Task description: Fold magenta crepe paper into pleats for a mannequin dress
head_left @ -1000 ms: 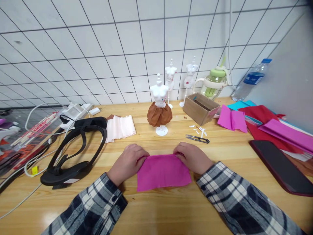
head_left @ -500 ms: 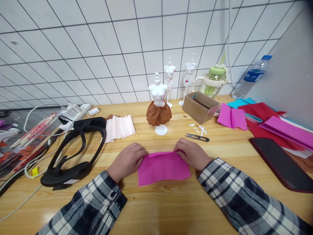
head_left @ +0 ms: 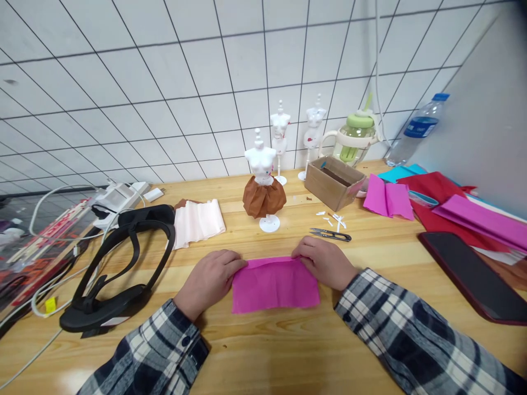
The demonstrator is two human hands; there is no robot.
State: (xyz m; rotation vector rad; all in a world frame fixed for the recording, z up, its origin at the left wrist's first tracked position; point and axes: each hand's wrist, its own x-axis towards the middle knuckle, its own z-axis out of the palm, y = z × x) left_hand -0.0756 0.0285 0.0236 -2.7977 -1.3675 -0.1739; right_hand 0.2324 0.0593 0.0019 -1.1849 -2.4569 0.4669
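A magenta crepe paper sheet (head_left: pixel 275 286) lies before me on the table, a narrow strip folded over along its far edge. My left hand (head_left: pixel 211 280) pinches the far left corner between thumb and fingers. At the far right corner, my right hand (head_left: pixel 323 260) is closed on the same fold. Beyond the sheet stands a small white dress-form mannequin (head_left: pixel 260 163) wearing a gathered brown skirt (head_left: pixel 264 197). Thread snips (head_left: pixel 330 235) rest just past my right hand, close to some white scraps (head_left: pixel 338 219).
To the left are a black head strap (head_left: pixel 144 291), a pale pink crepe piece (head_left: pixel 200 222) and cables. Two more mannequins (head_left: pixel 280 134) stand by the wall. A cardboard box (head_left: pixel 335 184), a jug (head_left: pixel 356 134), a bottle (head_left: pixel 418 131), coloured paper (head_left: pixel 389 197) and a phone (head_left: pixel 473 277) occupy the right.
Both hands keep their hold on the paper's far edge, and the folded strip looks a little wider and flatter. The camera view has shifted slightly.
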